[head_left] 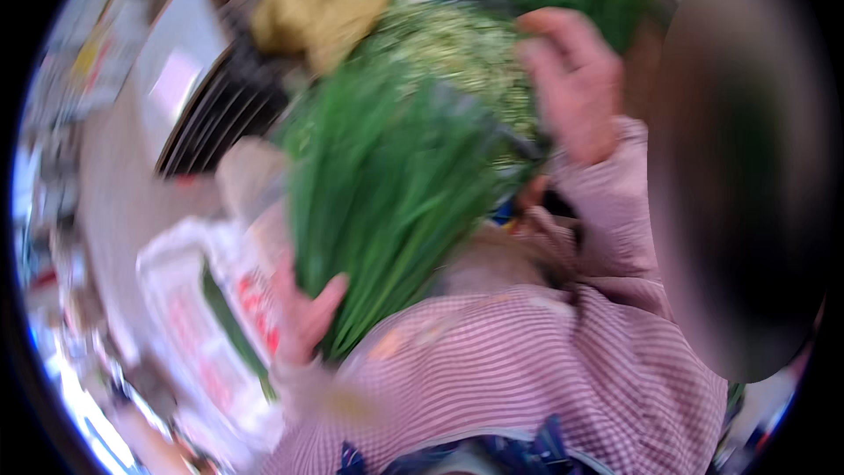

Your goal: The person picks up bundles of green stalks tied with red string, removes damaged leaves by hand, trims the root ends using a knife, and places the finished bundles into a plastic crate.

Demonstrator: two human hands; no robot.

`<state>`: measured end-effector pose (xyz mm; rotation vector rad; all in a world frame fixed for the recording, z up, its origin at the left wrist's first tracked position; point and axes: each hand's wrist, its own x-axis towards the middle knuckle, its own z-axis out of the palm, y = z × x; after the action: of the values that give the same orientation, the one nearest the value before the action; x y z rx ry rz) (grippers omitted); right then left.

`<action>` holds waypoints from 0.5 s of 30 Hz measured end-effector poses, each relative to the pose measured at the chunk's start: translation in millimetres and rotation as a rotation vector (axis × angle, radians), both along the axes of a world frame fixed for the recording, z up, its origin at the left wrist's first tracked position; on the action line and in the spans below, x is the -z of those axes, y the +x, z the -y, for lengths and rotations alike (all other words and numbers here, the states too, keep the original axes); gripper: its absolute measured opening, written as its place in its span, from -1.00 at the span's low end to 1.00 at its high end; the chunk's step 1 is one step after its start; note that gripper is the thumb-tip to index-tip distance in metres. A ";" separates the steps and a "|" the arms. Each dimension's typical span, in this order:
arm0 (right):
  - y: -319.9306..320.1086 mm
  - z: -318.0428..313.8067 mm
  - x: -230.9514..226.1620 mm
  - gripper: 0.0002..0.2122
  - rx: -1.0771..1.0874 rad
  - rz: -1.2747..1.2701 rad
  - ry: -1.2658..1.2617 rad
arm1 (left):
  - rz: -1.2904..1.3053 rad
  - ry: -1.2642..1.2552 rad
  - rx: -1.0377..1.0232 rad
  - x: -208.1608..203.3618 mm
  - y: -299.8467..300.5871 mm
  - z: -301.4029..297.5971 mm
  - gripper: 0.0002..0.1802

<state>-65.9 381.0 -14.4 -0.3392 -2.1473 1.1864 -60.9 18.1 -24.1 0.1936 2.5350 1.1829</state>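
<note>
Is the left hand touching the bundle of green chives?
Touching: the head view shows the left hand with its thumb against the green chives.

Pale floor [110, 189]; bright white glare [75, 396]

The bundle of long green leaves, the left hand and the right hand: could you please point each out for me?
Bundle of long green leaves [387, 180], head view: midway along the leaves.
Left hand [301, 310], head view: back of the hand.
Right hand [582, 88], head view: back of the hand.
</note>
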 end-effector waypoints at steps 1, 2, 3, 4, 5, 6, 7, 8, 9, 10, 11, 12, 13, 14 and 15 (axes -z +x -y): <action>22.9 15.0 -7.0 -0.82 -0.052 -0.011 0.282 | 0.036 0.028 -0.016 -0.8 4.6 6.3 -0.30; 28.4 33.4 10.1 -0.78 -0.264 -0.065 0.250 | -0.009 -0.004 -0.014 -8.8 2.3 0.2 -0.25; 36.8 51.2 25.6 -0.72 -0.483 -0.107 0.199 | -0.023 -0.059 0.003 -13.2 -1.4 9.0 -0.22; 38.4 70.9 23.3 -0.58 -0.736 -0.003 0.267 | -0.003 0.052 -0.032 -9.0 -3.5 18.1 -0.23; 42.5 91.7 26.3 -0.44 -0.816 0.179 0.439 | 0.023 0.155 -0.068 -4.2 -7.7 25.7 -0.24; 45.6 104.6 41.8 -0.30 -0.873 0.304 0.472 | -0.017 0.086 -0.014 -4.2 -12.2 33.5 -0.29; 46.1 114.6 57.3 -0.35 -0.836 0.352 0.602 | -0.073 0.023 0.012 -4.8 -14.4 41.9 -0.35; 52.5 126.8 96.1 -0.49 -0.624 0.271 0.671 | -0.078 0.045 0.054 0.5 -12.0 39.3 -0.35; 43.6 132.0 104.9 -0.55 -0.699 0.310 0.668 | -0.023 0.083 0.050 -2.9 -16.2 41.2 -0.30; 38.8 132.1 109.8 -0.60 -0.773 0.363 0.667 | 0.043 0.126 0.049 -3.7 -19.7 38.5 -0.24; 37.0 140.3 109.2 -0.71 -0.638 0.257 0.687 | 0.033 0.132 0.074 -7.4 -23.0 38.2 -0.24; 34.4 140.9 109.4 -0.77 -0.632 0.217 0.683 | 0.045 -0.025 0.125 -14.5 -27.9 37.0 -0.23; 32.5 140.4 104.0 -0.83 -0.630 0.174 0.679 | 0.053 -0.184 0.169 -20.5 -32.9 36.5 -0.22; 32.6 141.5 105.1 -0.83 -0.609 0.176 0.687 | 0.071 -0.108 0.266 -27.7 -34.8 29.1 -0.18; 33.3 143.9 108.0 -0.86 -0.575 0.103 0.678 | 0.063 -0.101 0.288 -34.2 -32.5 18.6 -0.18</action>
<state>-32.6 237.1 -122.4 0.5558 -2.6690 0.6365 -93.5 -0.6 10.1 0.4705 2.4046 0.9330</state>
